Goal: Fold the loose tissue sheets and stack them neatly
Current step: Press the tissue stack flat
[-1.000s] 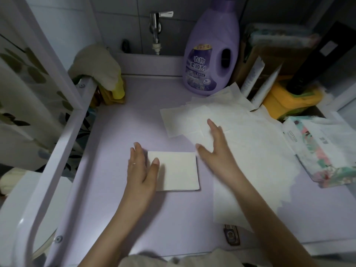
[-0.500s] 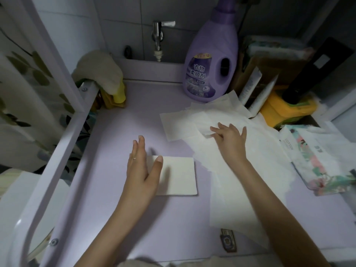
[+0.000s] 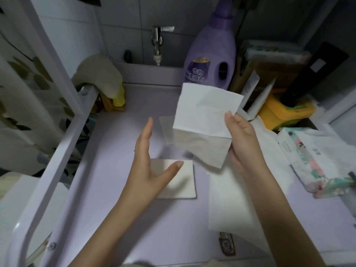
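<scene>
A folded square tissue (image 3: 184,182) lies flat on the lilac counter (image 3: 107,170). My left hand (image 3: 152,162) hovers over its left part, fingers straight, thumb spread across it. My right hand (image 3: 240,139) pinches the right edge of a loose tissue sheet (image 3: 204,120) and holds it up in the air above the counter. Another loose sheet (image 3: 227,207) lies flat under my right forearm. One more flat sheet (image 3: 166,128) shows behind the lifted one.
A purple detergent bottle (image 3: 212,54) stands at the back under a wall tap (image 3: 158,39). A floral tissue pack (image 3: 317,162) lies at the right. A yellow container (image 3: 279,110) and boxes crowd the back right. A cloth (image 3: 100,74) hangs on the white frame at left.
My right hand took hold of one loose sheet from the pile and lifted it off the counter. My left hand rose and spread over the folded square.
</scene>
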A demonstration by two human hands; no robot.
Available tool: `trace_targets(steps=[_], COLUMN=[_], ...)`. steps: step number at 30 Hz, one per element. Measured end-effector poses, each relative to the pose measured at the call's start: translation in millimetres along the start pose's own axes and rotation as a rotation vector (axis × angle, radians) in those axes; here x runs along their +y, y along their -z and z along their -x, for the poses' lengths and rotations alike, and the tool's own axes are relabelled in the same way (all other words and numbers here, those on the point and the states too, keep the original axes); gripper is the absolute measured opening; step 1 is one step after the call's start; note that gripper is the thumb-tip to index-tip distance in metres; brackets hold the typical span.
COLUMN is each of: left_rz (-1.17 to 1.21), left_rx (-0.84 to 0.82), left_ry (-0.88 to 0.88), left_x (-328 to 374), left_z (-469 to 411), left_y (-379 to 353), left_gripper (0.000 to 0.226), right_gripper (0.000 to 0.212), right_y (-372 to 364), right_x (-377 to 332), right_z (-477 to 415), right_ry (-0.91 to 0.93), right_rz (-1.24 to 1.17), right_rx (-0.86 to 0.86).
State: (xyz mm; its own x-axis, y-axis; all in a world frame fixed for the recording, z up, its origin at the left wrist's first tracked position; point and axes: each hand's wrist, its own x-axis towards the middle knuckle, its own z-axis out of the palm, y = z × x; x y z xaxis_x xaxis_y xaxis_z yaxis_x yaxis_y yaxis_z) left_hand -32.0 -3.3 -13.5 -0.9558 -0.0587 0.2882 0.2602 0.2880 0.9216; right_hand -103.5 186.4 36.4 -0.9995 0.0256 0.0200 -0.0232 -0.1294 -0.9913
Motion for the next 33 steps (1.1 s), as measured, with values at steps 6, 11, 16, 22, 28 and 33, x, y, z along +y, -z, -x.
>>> trace_targets(steps=[6, 11, 16, 22, 28, 33], left_rz=[0.042, 0.023, 0.02, 0.019, 0.121, 0.247], left_rx=[-0.004, 0.117, 0.203, 0.241, 0.145, 0.052], left_ry=[-0.153, -0.128, -0.086, -0.056, 0.005, 0.224], left_x=[11.1, 17.5, 16.1, 15.9, 11.0, 2.6], left_z=[-10.0, -9.0, -5.9, -5.7, -1.6, 1.0], left_y=[-6.1, -2.1, 5.7, 15.0, 24.7, 24.5], left_gripper=[0.095, 0.034, 0.017, 0.006, 0.022, 0.02], right_gripper=[0.026, 0.071, 0.061, 0.01, 0.006, 0.042], right_y=[-7.1, -3.7, -2.5, -6.0, -13.4, -14.1], right_x=[-1.0, 7.6, 4.4, 16.4, 13.5, 35.1], right_z=[17.8, 24.9, 37.9, 37.5, 38.8, 34.2], right_ry=[-0.091, -0.02, 0.187, 0.412, 0.132, -0.08], right_rz=[0.004, 0.269, 0.318, 0.562, 0.184, 0.087], right_rx=[-0.142, -0.17, -0.381, -0.259, -0.236, -0.17])
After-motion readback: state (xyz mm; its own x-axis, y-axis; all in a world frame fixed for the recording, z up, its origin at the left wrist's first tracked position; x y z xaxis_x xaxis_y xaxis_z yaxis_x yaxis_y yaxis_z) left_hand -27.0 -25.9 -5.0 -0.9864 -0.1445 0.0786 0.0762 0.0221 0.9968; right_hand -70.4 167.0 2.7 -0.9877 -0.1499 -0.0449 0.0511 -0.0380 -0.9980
